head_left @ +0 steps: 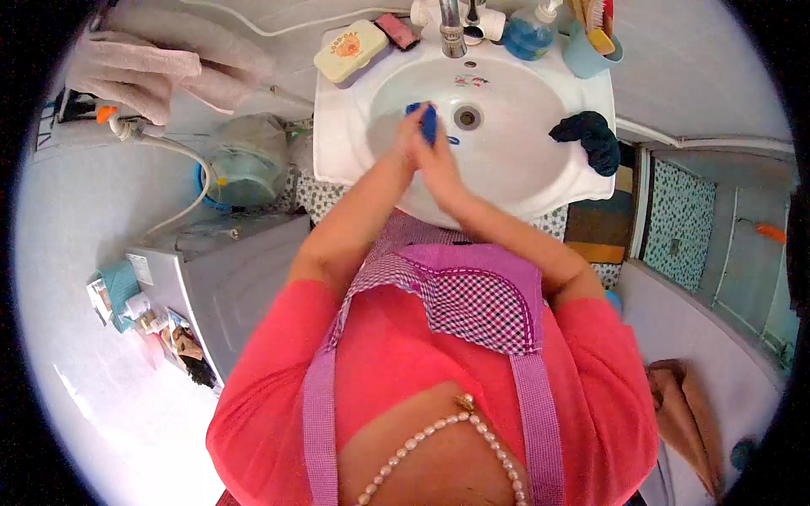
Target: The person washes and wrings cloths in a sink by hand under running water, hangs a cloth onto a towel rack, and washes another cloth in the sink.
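Note:
My left hand (408,139) and my right hand (437,164) are pressed together over the left part of the white sink (523,173). Between them is a small blue cloth-like piece (429,125), its upper part showing past the fingers. A thin blue loop (453,140) sticks out from it to the right, near the drain (467,117). My fingers are closed round the piece and hide its lower part. A dark, bunched-up cloth (595,143) lies over the right rim of the sink.
Behind the basin stands the faucet (452,35). A pale yellow soap box (351,52) and a pink sponge-like block (397,31) sit at back left. At back right are a blue soap bottle (529,35) and a cup (592,57) of brushes. Towels (135,72) hang at left.

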`<act>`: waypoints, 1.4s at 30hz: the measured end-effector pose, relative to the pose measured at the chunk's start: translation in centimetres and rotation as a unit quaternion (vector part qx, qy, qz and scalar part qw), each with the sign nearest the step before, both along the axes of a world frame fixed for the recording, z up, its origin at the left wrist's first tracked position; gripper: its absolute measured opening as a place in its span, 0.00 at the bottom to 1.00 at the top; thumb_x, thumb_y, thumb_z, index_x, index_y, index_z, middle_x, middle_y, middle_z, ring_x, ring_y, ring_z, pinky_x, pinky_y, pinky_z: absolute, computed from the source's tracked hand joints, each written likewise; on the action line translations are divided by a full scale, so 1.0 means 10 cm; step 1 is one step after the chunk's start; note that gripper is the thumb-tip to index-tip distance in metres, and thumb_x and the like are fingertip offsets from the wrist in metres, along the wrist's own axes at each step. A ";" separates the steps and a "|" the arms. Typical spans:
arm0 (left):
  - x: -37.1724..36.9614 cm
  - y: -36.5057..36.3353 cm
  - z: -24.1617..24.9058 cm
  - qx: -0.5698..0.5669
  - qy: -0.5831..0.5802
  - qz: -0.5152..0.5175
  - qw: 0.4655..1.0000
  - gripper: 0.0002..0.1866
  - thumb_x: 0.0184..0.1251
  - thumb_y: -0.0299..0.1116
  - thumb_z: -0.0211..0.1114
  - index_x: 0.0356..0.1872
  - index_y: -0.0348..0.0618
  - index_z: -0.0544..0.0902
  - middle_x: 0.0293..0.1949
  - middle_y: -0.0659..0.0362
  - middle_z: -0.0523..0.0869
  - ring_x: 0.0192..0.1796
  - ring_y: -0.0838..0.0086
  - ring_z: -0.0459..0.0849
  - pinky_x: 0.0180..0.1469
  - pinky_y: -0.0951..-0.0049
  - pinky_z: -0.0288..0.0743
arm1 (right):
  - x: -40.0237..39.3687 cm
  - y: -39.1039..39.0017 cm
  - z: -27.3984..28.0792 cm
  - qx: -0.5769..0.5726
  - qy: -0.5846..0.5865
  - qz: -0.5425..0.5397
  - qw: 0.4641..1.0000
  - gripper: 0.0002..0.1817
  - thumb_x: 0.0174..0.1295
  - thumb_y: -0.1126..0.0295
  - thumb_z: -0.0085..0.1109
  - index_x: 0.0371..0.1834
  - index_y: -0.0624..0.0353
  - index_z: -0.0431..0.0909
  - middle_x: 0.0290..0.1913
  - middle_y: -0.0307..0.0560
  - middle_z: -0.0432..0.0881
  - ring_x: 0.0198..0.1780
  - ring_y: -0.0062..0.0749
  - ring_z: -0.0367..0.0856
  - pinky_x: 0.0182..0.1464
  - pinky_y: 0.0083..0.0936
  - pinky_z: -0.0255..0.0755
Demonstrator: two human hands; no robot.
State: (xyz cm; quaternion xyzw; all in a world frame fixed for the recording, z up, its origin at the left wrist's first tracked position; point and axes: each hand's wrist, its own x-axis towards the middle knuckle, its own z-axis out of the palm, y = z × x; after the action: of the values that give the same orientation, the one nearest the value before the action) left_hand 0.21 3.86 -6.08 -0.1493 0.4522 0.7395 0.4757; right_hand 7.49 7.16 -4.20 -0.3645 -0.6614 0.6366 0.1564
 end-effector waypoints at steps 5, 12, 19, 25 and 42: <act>0.36 0.16 0.09 0.119 0.003 0.023 0.993 0.13 0.68 0.40 0.49 0.48 0.45 0.73 0.43 0.57 0.78 0.46 0.70 0.77 0.51 0.70 0.71 | -0.30 0.69 -0.56 -0.119 -0.030 -0.029 0.992 0.28 0.63 0.48 0.41 0.47 0.65 0.71 0.41 0.53 0.74 0.42 0.40 0.74 0.44 0.37 0.68; -0.11 0.05 0.09 0.213 -0.067 0.067 0.972 0.19 0.71 0.43 0.41 0.56 0.47 0.67 0.53 0.52 0.74 0.55 0.61 0.72 0.60 0.56 0.61 | 0.11 1.06 0.07 -0.363 0.021 -0.025 0.931 0.29 0.65 0.44 0.38 0.50 0.61 0.68 0.51 0.52 0.72 0.51 0.41 0.74 0.50 0.43 0.70; -0.03 -0.07 0.24 0.218 -0.113 -0.013 0.969 0.23 0.68 0.50 0.44 0.58 0.48 0.64 0.56 0.52 0.71 0.63 0.56 0.64 0.62 0.49 0.59 | 0.16 1.39 0.07 -0.233 0.164 -0.001 0.959 0.23 0.62 0.51 0.50 0.46 0.62 0.71 0.46 0.49 0.76 0.46 0.35 0.76 0.49 0.32 0.69; 0.00 -0.08 -0.10 0.359 -0.219 -0.042 0.906 0.29 0.64 0.50 0.50 0.58 0.39 0.63 0.59 0.48 0.68 0.64 0.49 0.61 0.67 0.47 0.48 | 0.11 0.63 0.39 0.217 0.130 0.148 0.956 0.11 0.54 0.63 0.57 0.32 0.60 0.75 0.33 0.48 0.78 0.38 0.39 0.77 0.42 0.31 0.68; 0.34 0.14 -0.09 0.229 -0.110 0.052 0.966 0.21 0.69 0.46 0.44 0.53 0.41 0.70 0.51 0.54 0.76 0.57 0.64 0.71 0.62 0.61 0.61 | -0.38 1.01 -0.26 0.255 -0.168 0.022 0.952 0.21 0.61 0.55 0.42 0.25 0.59 0.79 0.28 0.58 0.80 0.32 0.52 0.79 0.36 0.44 0.70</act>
State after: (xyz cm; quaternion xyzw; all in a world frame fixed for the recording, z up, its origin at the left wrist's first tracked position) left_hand 3.58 5.24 -6.97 -0.1402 0.2074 0.8258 0.5053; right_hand 3.69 17.23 -6.85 -0.3995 -0.8265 0.3792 0.1162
